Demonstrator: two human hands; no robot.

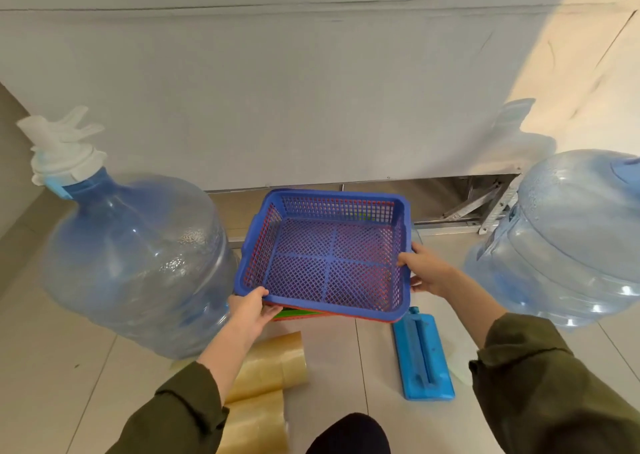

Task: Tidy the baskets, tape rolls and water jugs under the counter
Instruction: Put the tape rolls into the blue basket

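Observation:
A blue mesh basket (329, 249) sits nested on top of a red basket (346, 316), with a green one (292, 313) showing below at the near left corner. My left hand (252, 309) grips the stack's near left corner. My right hand (424, 268) grips its right rim. A large empty blue water jug (138, 263) stands to the left, its neck stuffed with white tissue. Another jug (568, 238) leans at the right. Clear tape rolls (263, 370) lie on the floor under my left forearm.
A blue flat tool with a handle (422, 353) lies on the floor tiles right of centre. The counter's white front panel (311, 89) rises behind the baskets, with a low gap and metal brackets (474, 204) at its base. My dark shoe (349, 434) is at the bottom.

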